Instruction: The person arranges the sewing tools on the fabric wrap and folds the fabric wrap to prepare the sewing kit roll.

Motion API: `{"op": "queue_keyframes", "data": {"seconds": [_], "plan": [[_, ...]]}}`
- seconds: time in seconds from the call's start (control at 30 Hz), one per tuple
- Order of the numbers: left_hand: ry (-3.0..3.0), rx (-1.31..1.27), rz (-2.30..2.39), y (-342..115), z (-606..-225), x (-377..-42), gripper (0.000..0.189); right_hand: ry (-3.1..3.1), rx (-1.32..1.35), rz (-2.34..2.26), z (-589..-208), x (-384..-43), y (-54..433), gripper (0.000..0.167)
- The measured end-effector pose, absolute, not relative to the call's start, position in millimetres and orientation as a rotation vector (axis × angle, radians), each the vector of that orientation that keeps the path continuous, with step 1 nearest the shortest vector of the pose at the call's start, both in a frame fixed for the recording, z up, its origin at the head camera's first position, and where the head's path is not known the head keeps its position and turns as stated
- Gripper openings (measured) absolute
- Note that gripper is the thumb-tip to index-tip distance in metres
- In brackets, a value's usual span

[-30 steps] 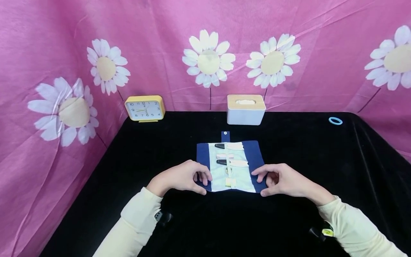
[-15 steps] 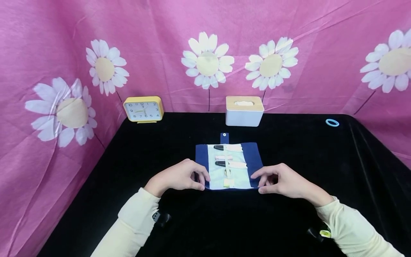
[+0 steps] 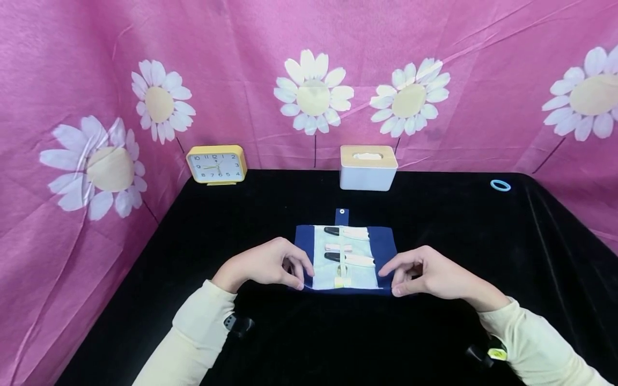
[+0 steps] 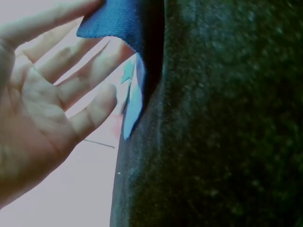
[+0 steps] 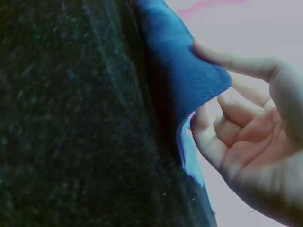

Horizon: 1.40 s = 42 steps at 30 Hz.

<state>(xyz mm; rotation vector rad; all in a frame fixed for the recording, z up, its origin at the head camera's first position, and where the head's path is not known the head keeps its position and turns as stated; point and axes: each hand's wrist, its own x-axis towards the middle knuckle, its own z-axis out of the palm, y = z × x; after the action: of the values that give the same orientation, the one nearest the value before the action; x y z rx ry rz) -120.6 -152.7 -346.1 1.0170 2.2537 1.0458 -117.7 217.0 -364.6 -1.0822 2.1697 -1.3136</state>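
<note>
An unfolded navy fabric roll-up case [image 3: 383, 244] with a pale mint lining lies before me in the head view, its snap tab [image 3: 341, 216] pointing away. An elastic strip [image 3: 342, 252] across the lining holds two slim tools with black ends and whitish bodies, a small pinkish item [image 3: 338, 247] and a yellow item [image 3: 341, 282]. My left hand [image 3: 270, 262] pinches the near left corner between thumb and fingers. At the near right corner, my right hand [image 3: 427, 274] does the same. Both wrist views show the navy edge [image 5: 189, 71] raised and bent upward.
A yellow alarm clock [image 3: 216, 165] stands at the back left of the black-covered table [image 3: 309, 343]. Behind the case is a white tissue box [image 3: 368, 174] with a wooden lid. A blue ring [image 3: 500, 185] lies at the back right. A pink flowered curtain hangs behind.
The case has slid slightly toward me, its tab sitting lower in view. Its near edge is now raised, with a strip of navy outside showing. Both hands keep the corners, moving little.
</note>
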Motion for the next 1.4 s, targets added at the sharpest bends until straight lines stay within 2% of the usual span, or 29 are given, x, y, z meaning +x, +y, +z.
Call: {"op": "queue_keyframes", "data": {"seconds": [0.63,1.0,1.4], "plan": [[2.432,0.713,1.183,-151.0,-356.5,-126.5,0.019,2.560,-0.903,-1.328,-384.6,-125.9,214.8,0.014],[2.538,0.524,1.233,-146.4,-364.9,-131.3,0.017,2.721,-0.838,-1.333,-392.9,-131.7,211.8,0.013],[2.646,0.357,1.187,-136.3,-366.8,-130.8,0.017,2.906,-0.946,-1.274,-394.7,-127.4,205.5,0.015]]}}
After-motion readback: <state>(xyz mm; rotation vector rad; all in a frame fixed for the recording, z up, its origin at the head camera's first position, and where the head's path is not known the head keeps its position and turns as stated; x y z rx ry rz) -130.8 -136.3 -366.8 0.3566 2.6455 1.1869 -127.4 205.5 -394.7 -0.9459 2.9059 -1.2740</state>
